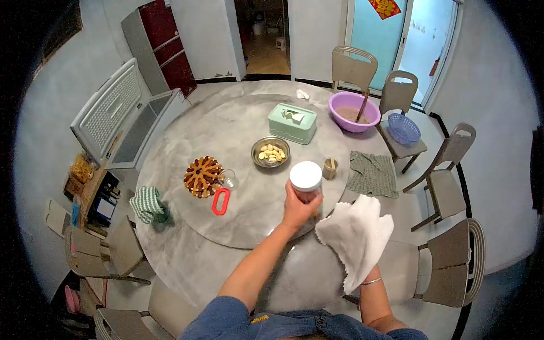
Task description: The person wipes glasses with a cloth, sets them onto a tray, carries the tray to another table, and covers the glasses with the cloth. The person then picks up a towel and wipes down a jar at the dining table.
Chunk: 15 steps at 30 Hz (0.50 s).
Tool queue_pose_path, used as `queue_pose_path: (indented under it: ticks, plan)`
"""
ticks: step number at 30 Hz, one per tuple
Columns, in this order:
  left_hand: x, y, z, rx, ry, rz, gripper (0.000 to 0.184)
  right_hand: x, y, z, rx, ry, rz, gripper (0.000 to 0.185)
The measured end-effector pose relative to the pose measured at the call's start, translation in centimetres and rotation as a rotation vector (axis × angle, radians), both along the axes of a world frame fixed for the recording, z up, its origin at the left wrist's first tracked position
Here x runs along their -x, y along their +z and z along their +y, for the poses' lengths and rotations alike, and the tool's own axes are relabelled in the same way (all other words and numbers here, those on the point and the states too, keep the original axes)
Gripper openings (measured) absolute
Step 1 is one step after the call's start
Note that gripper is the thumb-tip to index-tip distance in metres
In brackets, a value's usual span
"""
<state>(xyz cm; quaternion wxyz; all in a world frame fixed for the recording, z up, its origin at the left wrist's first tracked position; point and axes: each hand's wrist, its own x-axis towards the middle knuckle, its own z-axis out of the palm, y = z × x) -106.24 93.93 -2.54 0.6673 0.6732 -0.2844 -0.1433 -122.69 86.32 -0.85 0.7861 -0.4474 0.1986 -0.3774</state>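
Note:
My left hand is wrapped around a clear jar with a white lid, upright near the turntable's front right edge. A white cloth drapes over my right hand, which holds it to the right of the jar. The cloth hides the fingers, and a bracelet circles the wrist. Just behind the jar stands a small toothpick holder. A metal bowl of pale peeled pieces sits farther back, beside a green tissue box.
On the left of the turntable lie a patterned brown round item, a small glass and a red handle-shaped piece. A purple basin with a stick stands back right, near a green cloth. Chairs surround the table.

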Motion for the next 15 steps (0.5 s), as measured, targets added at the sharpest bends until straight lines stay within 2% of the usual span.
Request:
queue_pose_path:
  ticks: [1,2,3,5,6,9,11,15]
  plan:
    - [0.5,-0.5,0.6,0.093,-0.092,0.132,0.078,-0.4,-0.3,0.5,0.003,0.006,0.002,0.038]
    - [1.4,-0.8,1.6,0.14,-0.133,0.124,0.078,-0.4,-0.5,1.3,0.005,0.029,0.004,0.038]
    - [2.9,1.1,2.9,0.19,-0.172,0.117,0.077,-0.7,-1.0,2.3,0.017,0.052,0.017,0.038]
    - [5.6,2.2,4.7,0.361,-0.265,0.336,0.076,-1.1,-1.8,4.8,0.051,0.113,0.044,0.038]
    - [5.8,2.0,5.8,0.318,-0.227,0.145,0.077,-1.3,-2.1,6.1,0.071,0.142,0.054,0.038]
    - [5.8,3.2,10.2,0.204,-0.206,0.083,0.08,-1.8,-2.7,10.0,0.154,0.219,0.09,0.039]
    - [5.3,4.5,13.3,0.111,-0.277,-0.015,0.081,-1.6,-2.7,12.1,0.215,0.264,0.119,0.039]
    - [4.5,5.5,18.6,0.194,-0.403,-0.075,0.085,-0.7,-1.8,16.3,0.365,0.361,0.182,0.039]
